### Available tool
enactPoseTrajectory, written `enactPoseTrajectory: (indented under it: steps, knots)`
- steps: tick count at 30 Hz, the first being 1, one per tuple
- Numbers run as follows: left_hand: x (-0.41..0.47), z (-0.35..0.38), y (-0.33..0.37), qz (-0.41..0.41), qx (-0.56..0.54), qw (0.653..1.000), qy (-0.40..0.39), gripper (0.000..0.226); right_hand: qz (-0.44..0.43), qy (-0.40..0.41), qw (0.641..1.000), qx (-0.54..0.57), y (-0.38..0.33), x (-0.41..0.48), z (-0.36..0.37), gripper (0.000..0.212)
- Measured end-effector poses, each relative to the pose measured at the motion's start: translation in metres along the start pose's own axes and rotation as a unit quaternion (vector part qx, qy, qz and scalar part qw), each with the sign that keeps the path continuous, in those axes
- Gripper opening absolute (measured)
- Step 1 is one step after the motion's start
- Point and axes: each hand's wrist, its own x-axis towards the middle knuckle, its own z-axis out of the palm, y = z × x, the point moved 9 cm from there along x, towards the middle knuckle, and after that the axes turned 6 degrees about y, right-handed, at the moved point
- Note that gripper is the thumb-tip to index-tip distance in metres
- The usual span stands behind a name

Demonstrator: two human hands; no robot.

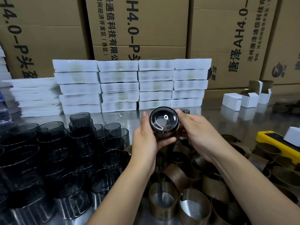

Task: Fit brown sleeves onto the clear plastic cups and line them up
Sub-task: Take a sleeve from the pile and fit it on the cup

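While one cup [164,122] is held up with its glossy base toward the camera, dark clear cups [65,151] crowd the table [128,118] left of it and brown sleeves [178,184] lie below it (both too many to count). Behind it stand four columns of five white packs [155,85]. The left hand [146,137] and right hand [198,132] flank it, fingers curled round its sides, forearms converging.

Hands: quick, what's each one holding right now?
Left hand: closed, gripping the cup on its left side.
Right hand: closed, holding the same cup from the right.
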Motion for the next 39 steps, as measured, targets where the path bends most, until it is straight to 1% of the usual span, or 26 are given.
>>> enactPoseTrajectory:
  steps: [2, 4, 6, 7, 8, 10, 11, 13, 15, 17, 19, 21, 23, 24, 25, 27, 28, 30, 34, 37, 39]
  knots:
    - [-0.001, -0.001, 0.004, 0.009, -0.015, 1.000, -0.001, 0.046, 0.018, -0.032, 0.999, 0.025, -0.005, 0.000, 0.006, 0.038]
    - [-0.001, -0.003, 0.007, 0.009, -0.033, 0.999, 0.007, 0.049, 0.056, -0.078, 0.995, 0.034, -0.009, 0.001, 0.012, 0.042]
    - [0.000, -0.008, 0.012, 0.016, -0.038, 0.999, 0.035, 0.051, 0.088, -0.126, 0.988, -0.001, -0.015, 0.005, 0.018, 0.055]
    - [0.000, -0.011, 0.014, 0.025, -0.024, 0.998, 0.051, 0.051, 0.098, -0.141, 0.985, -0.018, -0.019, 0.008, 0.018, 0.057]
    - [0.001, -0.014, 0.015, 0.034, -0.004, 0.997, 0.065, 0.048, 0.104, -0.146, 0.983, -0.021, -0.025, 0.013, 0.017, 0.054]
    - [0.002, -0.020, 0.014, 0.035, 0.030, 0.995, 0.090, 0.039, 0.106, -0.115, 0.987, -0.032, -0.034, 0.030, 0.007, 0.045]
    - [0.002, -0.022, 0.012, 0.024, 0.039, 0.994, 0.101, 0.036, 0.096, -0.077, 0.989, -0.082, -0.036, 0.042, -0.003, 0.041]
    - [0.004, -0.026, 0.007, -0.002, 0.043, 0.992, 0.118, 0.033, 0.057, 0.004, 0.980, -0.190, -0.037, 0.067, -0.022, 0.029]
    - [0.005, -0.027, 0.006, -0.014, 0.048, 0.992, 0.119, 0.033, 0.039, 0.039, 0.972, -0.227, -0.028, 0.088, -0.034, 0.024]
    - [0.005, -0.023, 0.006, -0.016, 0.063, 0.993, 0.098, 0.031, 0.039, 0.051, 0.959, -0.278, -0.009, 0.104, -0.044, 0.023]
    - [0.004, -0.016, 0.003, -0.015, 0.113, 0.992, 0.058, 0.030, 0.036, 0.054, 0.929, -0.365, 0.009, 0.114, -0.053, 0.018]
    - [0.000, -0.005, -0.001, 0.001, 0.189, 0.982, -0.001, 0.033, 0.032, 0.047, 0.893, -0.446, 0.023, 0.120, -0.058, 0.015]
    - [-0.007, 0.007, -0.001, 0.050, 0.272, 0.959, -0.064, 0.032, 0.037, 0.032, 0.864, -0.501, 0.037, 0.122, -0.059, 0.014]
    - [-0.013, 0.014, 0.001, 0.089, 0.323, 0.938, -0.092, 0.026, 0.044, 0.029, 0.854, -0.518, 0.043, 0.122, -0.061, 0.013]
    - [-0.019, 0.019, 0.004, 0.134, 0.381, 0.907, -0.115, 0.022, 0.052, 0.028, 0.847, -0.528, 0.049, 0.123, -0.062, 0.012]
    - [-0.028, 0.025, 0.011, 0.230, 0.474, 0.838, -0.139, 0.025, 0.066, 0.028, 0.841, -0.537, 0.062, 0.122, -0.065, 0.010]
    - [-0.032, 0.028, 0.015, 0.270, 0.498, 0.812, -0.143, 0.026, 0.070, 0.026, 0.839, -0.540, 0.067, 0.122, -0.066, 0.011]
    - [-0.037, 0.033, 0.021, 0.321, 0.523, 0.775, -0.150, 0.028, 0.071, 0.024, 0.836, -0.543, 0.074, 0.123, -0.066, 0.011]
    - [-0.041, 0.039, 0.021, 0.344, 0.538, 0.749, -0.176, 0.028, 0.080, 0.026, 0.839, -0.538, 0.079, 0.126, -0.066, 0.012]
    - [-0.044, 0.041, 0.021, 0.357, 0.534, 0.745, -0.182, 0.028, 0.099, 0.014, 0.853, -0.512, 0.085, 0.125, -0.066, 0.023]
    - [-0.045, 0.041, 0.022, 0.362, 0.530, 0.745, -0.181, 0.027, 0.094, 0.007, 0.855, -0.511, 0.084, 0.124, -0.066, 0.032]
